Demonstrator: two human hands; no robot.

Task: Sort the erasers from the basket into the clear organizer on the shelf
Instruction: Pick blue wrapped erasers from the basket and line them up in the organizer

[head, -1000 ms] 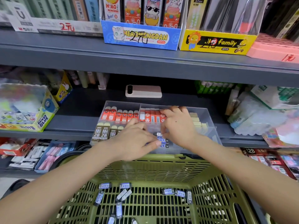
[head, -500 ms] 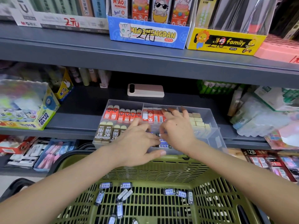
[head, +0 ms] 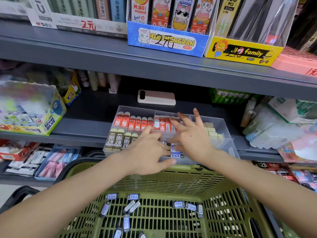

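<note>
At 12 o'clock from the basket (head: 171, 177), over the clear organizer (head: 221, 127): right hand (head: 193, 141) splayed, released; left hand (head: 147, 153) grasp: cannot tell.

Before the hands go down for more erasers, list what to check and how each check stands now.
1. Right hand free: ok, its fingers are spread straight over the clear organizer.
2. Left hand free: cannot tell; its fingertips lie at the blue-labelled erasers in the front middle compartment.
3. Room in that compartment: cannot tell, both hands cover it.
4. Loose erasers waiting in the basket: ok, several lie on its floor.
5. Basket within reach: ok, its rim sits just below the organizer's front.
</note>
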